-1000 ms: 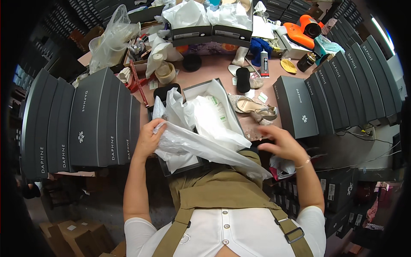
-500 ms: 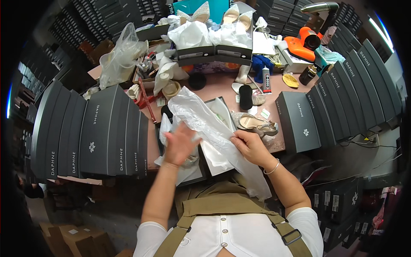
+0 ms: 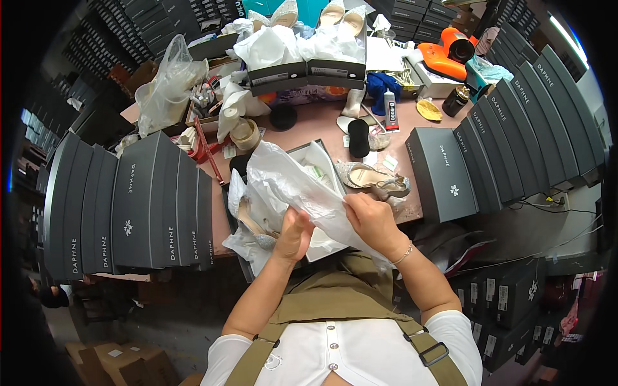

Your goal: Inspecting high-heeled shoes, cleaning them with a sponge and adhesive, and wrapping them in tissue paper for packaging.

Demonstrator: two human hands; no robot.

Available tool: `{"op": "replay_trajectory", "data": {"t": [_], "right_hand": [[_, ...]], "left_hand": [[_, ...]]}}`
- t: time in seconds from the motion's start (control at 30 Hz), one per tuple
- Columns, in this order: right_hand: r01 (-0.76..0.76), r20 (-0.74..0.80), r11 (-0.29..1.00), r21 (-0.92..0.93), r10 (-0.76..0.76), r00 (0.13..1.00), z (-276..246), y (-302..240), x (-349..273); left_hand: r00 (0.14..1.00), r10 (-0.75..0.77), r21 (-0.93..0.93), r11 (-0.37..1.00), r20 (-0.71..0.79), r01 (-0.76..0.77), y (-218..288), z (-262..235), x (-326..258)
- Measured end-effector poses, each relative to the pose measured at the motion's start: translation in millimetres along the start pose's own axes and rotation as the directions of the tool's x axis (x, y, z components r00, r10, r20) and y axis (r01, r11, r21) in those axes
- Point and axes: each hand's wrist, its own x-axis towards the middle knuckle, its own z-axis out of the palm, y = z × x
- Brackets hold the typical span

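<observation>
A sheet of white tissue paper (image 3: 277, 170) is stretched slantwise above an open shoe box (image 3: 325, 157). My right hand (image 3: 374, 222), with a bracelet at the wrist, pinches the sheet's right edge. At its lower left edge my left hand (image 3: 293, 237) is closed on the sheet, fingers partly hidden. Beside my left hand, a glittery silver shoe (image 3: 254, 222) lies on more tissue in the left part of the box. Another glittery shoe (image 3: 372, 177) rests on the table just beyond my right hand.
Dark grey shoe boxes stand in rows at left (image 3: 138, 199) and right (image 3: 444, 174). Behind are open boxes (image 3: 277, 74) of shoes and tissue, a plastic bag (image 3: 170, 83), a glue tube (image 3: 391, 110), a black pad (image 3: 358, 138), a small dark bottle (image 3: 456, 101) and an orange heat tool (image 3: 444, 59).
My left hand has moved right and down onto the tissue, closing on its edge. The sheet has shifted, and the shoe in the box shows more. The view has tilted slightly.
</observation>
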Motion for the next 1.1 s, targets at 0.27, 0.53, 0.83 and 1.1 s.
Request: {"op": "replay_trajectory", "data": {"t": [0.27, 0.53, 0.83, 1.1], "right_hand": [[-0.392, 0.289, 0.723, 0.569, 0.270, 0.918, -21.2, 17.1, -6.0], [-0.641, 0.554, 0.518, 0.566, 0.337, 0.761, -13.8, 32.0, -89.7], [-0.436, 0.403, 0.722, 0.538, 0.234, 0.885, -31.8, 30.7, -35.3], [-0.214, 0.141, 0.945, 0.246, 0.183, 0.973, -35.0, 131.1, 5.5]], "left_hand": [[0.973, 0.086, 0.126, 0.990, -0.215, -0.060, -0.4, 5.3, 12.6], [0.912, 0.259, 0.169, 0.962, -0.319, -0.214, 13.3, -6.7, 31.4], [0.948, 0.135, 0.126, 0.987, -0.290, -0.102, 2.7, 9.5, 31.0], [0.903, 0.265, 0.135, 0.963, -0.338, -0.232, 42.1, -35.6, 9.0]]}}
